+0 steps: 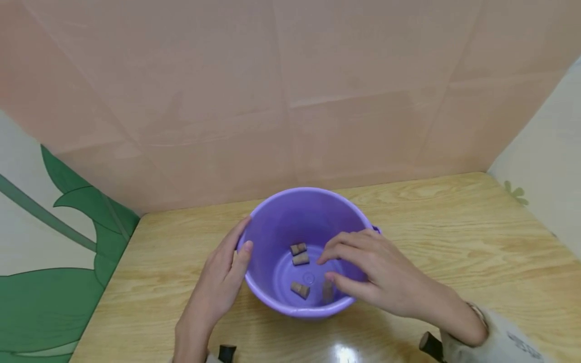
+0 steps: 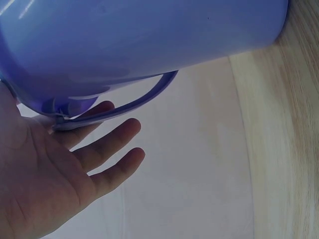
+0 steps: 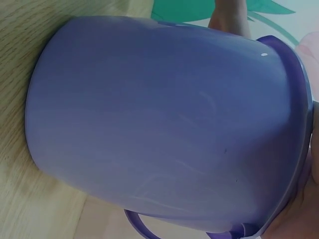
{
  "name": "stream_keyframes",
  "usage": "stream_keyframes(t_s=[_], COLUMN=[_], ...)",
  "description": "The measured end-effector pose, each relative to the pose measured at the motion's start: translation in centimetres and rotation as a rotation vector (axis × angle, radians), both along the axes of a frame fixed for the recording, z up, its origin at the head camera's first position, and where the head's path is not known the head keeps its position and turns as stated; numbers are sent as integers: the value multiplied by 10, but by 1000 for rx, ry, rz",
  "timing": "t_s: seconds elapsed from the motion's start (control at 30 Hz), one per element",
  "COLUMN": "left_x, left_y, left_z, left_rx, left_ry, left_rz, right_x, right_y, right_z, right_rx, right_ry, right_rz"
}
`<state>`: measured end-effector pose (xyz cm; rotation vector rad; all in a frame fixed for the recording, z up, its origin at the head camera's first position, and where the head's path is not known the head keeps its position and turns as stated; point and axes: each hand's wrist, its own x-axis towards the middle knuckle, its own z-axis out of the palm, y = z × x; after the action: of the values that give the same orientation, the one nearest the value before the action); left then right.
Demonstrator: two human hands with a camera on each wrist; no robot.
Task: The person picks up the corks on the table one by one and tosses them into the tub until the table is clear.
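I have the left grip (image 1: 221,275) holding the near side of a purple bucket (image 1: 295,217), thumb over the rim and the other fingers outside the wall. In my left wrist view, the bucket's handle (image 2: 129,105) crosses in front of those fingers. The right grip (image 1: 363,262) is released: it reaches over the opposite rim into the mouth, thumb and fingers bent and apart, with nothing between them. Below and left of its fingertips, three small brown pieces (image 1: 300,290) lie on the bucket floor; a fourth, blurred piece (image 1: 328,291) shows just below its thumb, and I can't tell whether it touches bottom. The bucket stands upright on the wood-grain tabletop (image 1: 159,282), between both grips.
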<state>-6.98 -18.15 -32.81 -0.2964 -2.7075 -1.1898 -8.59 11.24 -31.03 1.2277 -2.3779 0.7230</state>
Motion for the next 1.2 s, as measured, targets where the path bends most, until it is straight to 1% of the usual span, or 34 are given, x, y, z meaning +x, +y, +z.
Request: stream_keyframes(t_s=[0.23, 0.47, 0.63, 0.7, 0.8, 0.9, 1.0, 1.2], left_x=[-2, -2, -3, -3, -2, -2, -3, -3], left_y=[0, 1, 2, 2, 2, 2, 1, 1], left_z=[-2, -2, -3, -3, -2, -2, -3, -3], left_rx=[1, 7, 11, 13, 11, 8, 7, 5], left_ry=[6, 11, 17, 19, 22, 20, 17, 16], left_rz=[0, -4, -13, -15, -16, -16, -15, -13], right_x=[1, 3, 6, 8, 11, 14, 15, 18], right_y=[0, 5, 12, 15, 20, 26, 34, 54], right_z=[0, -1, -3, -4, -5, -5, -6, -8], right_rx=[-8, -26, -104, -157, -242, -321, -370, -423], right_ry=[-1, -52, -79, -89, -88, -45, -3, 2], right_rz=[-2, 3, 69, 109, 130, 113, 86, 73])
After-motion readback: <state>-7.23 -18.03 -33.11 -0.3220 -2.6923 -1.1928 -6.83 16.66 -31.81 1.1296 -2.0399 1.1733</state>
